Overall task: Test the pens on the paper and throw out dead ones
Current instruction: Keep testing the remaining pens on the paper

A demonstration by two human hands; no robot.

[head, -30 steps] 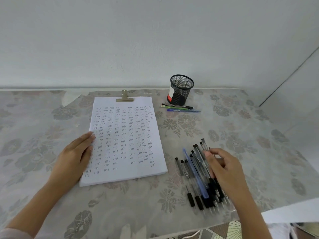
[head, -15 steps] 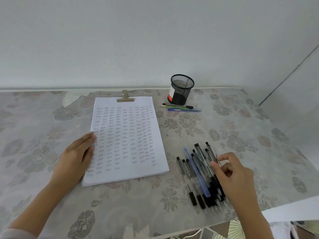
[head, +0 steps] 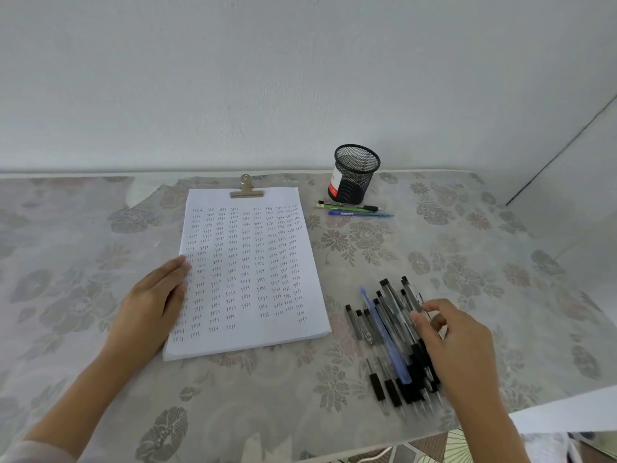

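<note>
A stack of white paper [head: 247,262], held by a metal clip [head: 246,190] and covered in rows of small pen marks, lies on the flowered table [head: 450,248]. My left hand [head: 150,302] rests flat on the paper's left edge with straight fingers. To the paper's right lies a pile of several pens [head: 384,332], mostly clear with black caps, plus one blue. My right hand [head: 457,349] is over the pile's right side. Its thumb and forefinger pinch a clear black-capped pen [head: 410,294] at the pile's far end. The hand hides the pens beneath it.
A black mesh pen cup [head: 354,175] stands at the back by the wall. Three pens [head: 350,210] lie side by side in front of it. The table's front edge runs close below my right hand, with a white sheet [head: 567,412] past the corner.
My right hand has drawn slightly back and right over the pile, its thumb and forefinger closing on one pen. My left hand and the paper stay put.
</note>
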